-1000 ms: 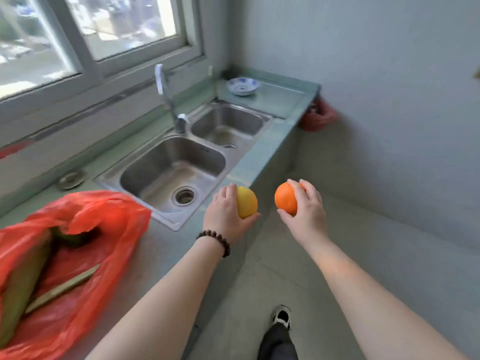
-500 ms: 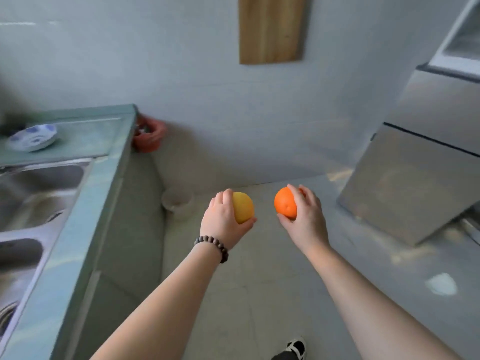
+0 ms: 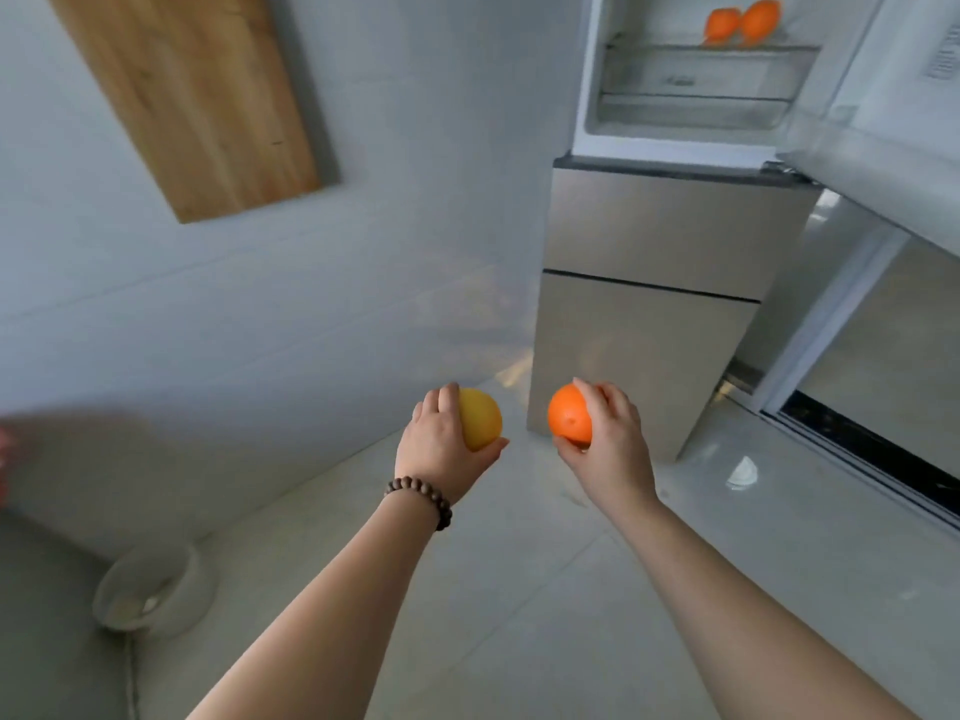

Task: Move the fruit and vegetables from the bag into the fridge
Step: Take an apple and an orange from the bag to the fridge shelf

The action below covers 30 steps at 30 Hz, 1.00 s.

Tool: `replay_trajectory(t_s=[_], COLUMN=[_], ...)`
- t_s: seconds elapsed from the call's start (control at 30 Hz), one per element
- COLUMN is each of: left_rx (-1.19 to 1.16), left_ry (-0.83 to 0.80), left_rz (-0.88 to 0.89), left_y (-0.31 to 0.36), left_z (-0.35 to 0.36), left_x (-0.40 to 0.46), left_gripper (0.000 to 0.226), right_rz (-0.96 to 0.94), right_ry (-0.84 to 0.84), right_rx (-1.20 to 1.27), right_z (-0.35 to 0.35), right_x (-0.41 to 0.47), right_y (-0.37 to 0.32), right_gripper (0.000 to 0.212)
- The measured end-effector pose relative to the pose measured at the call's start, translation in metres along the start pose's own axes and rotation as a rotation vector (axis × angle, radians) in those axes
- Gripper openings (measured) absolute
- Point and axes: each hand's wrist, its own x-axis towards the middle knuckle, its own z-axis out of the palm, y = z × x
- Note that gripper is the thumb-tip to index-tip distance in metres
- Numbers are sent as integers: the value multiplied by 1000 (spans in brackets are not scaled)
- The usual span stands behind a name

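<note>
Two fruits are in transit toward the fridge (image 3: 675,236): our left hand (image 3: 441,449) cups a yellow fruit (image 3: 480,418), our right hand (image 3: 608,439) wraps an orange (image 3: 569,413), and next we must lift both onto the open upper shelf (image 3: 701,49).

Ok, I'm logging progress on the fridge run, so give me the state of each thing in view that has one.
Left hand: closed around the yellow fruit, held in the air.
Right hand: closed around the orange, held in the air.
Fridge upper door: open.
Lower fridge doors: shut.
Two oranges: already on the fridge shelf.
Clear fridge drawer: shut, contents cannot be told.
</note>
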Motion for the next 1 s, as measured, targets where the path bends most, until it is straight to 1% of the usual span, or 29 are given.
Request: replay_trajectory(t_s=[0.27, 0.43, 0.6, 0.8, 1.0], left_rx=[-31, -33, -33, -59, -125], left_ry=[-65, -79, -107, -108, -63], left_rz=[134, 164, 218, 279, 389], left_y=[59, 67, 71, 84, 127], left_z=[41, 66, 93, 97, 96], left_x=[100, 177, 274, 402, 503], left_gripper=[85, 85, 85, 86, 84], right_rz=[112, 145, 189, 225, 193], right_ry=[90, 128, 159, 215, 291], right_rx=[-73, -100, -143, -155, -228], right_z=[-24, -11, 14, 30, 17], right_x=[79, 141, 221, 333, 423], right_y=[56, 83, 113, 127, 138], right_gripper=[71, 71, 71, 71, 69])
